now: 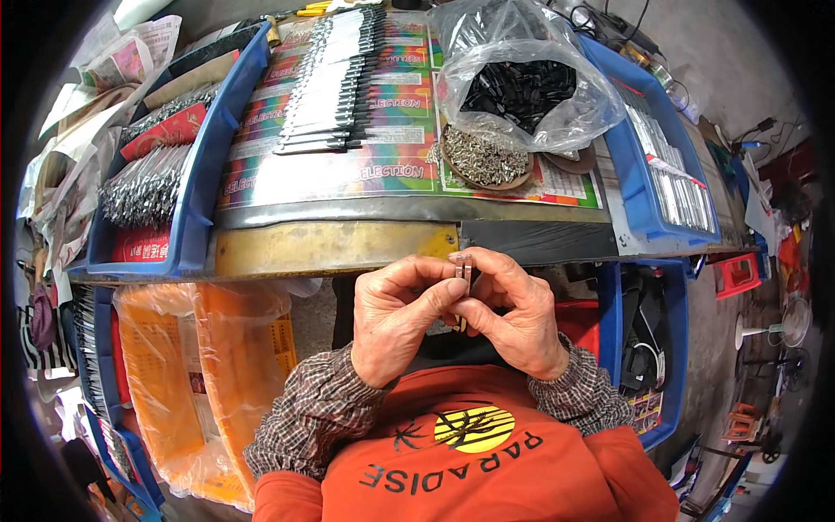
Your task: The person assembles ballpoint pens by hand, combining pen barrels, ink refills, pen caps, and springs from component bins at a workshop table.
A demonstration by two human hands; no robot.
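Counter (335, 247) with a yellow-and-black front edge stands beyond the bare left hand (393, 315) and right hand (522, 315), whose nearly closed fingertips pinch a small, clear, pinkish piece (464, 268) near that edge's middle. Light, even pressure should keep it straight.

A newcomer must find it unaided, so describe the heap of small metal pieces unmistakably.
On the workbench, right of the long row of slender sticks, find the open clear plastic bag of black parts. Just below the bag's mouth in the picture lies the roundish heap of small metal pieces. Its loose, silvery bits set it apart from the bagged black parts.
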